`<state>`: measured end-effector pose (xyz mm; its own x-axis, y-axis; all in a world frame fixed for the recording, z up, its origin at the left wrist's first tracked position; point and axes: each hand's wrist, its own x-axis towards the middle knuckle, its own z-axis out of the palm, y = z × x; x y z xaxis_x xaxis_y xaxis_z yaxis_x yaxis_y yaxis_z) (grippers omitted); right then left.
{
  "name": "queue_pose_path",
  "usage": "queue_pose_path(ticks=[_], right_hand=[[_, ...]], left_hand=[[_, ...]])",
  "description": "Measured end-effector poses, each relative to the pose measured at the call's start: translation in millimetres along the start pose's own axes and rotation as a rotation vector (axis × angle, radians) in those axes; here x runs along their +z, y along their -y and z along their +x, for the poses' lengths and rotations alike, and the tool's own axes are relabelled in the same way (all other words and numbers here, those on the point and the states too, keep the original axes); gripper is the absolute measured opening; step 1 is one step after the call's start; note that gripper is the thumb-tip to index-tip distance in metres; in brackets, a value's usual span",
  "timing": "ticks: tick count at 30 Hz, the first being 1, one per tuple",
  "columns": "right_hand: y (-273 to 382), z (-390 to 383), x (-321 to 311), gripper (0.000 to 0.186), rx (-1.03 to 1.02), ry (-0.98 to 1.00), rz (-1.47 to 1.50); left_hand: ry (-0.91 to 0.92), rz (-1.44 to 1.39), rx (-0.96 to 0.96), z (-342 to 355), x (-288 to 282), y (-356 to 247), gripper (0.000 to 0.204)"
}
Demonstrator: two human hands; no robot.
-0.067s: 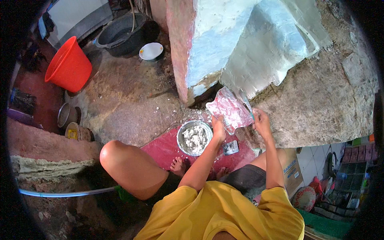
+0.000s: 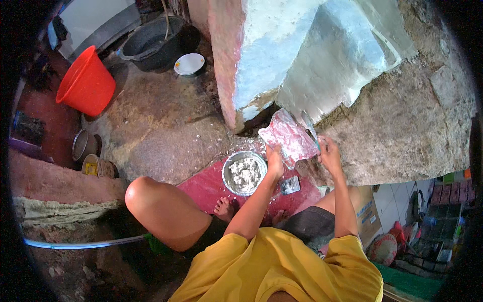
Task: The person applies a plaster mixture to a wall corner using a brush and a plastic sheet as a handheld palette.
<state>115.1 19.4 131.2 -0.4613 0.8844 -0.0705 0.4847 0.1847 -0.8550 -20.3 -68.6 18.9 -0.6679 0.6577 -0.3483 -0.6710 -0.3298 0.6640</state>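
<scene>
My left hand grips the lower left of an irregular pink board smeared with white paste. My right hand is closed on a trowel with a turquoise handle and a metal blade, beside the board's right edge and close to the base of a plastered, pale blue and grey structure. A metal bowl of lumpy white paste sits on the red floor patch left of my left forearm. A small smeared square piece lies to the bowl's right.
At left stand a red bucket, a dark tub, a white plate, a metal basin and a small pail. A rough concrete ledge spans the right. A hose runs lower left; cardboard and assorted items are lower right.
</scene>
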Motion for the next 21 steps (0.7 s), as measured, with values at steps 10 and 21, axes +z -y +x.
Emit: queue_pose_path(ticks=[10, 21], right_hand=[[4, 3, 10, 0.027, -0.144, 0.01, -0.389], [13, -5, 2, 0.025, 0.051, 0.17, -0.06]], left_hand=[[-0.018, -0.031, -0.057, 4, 0, 4, 0.048], [-0.046, -0.066, -0.083, 3, -10, 3, 0.057]])
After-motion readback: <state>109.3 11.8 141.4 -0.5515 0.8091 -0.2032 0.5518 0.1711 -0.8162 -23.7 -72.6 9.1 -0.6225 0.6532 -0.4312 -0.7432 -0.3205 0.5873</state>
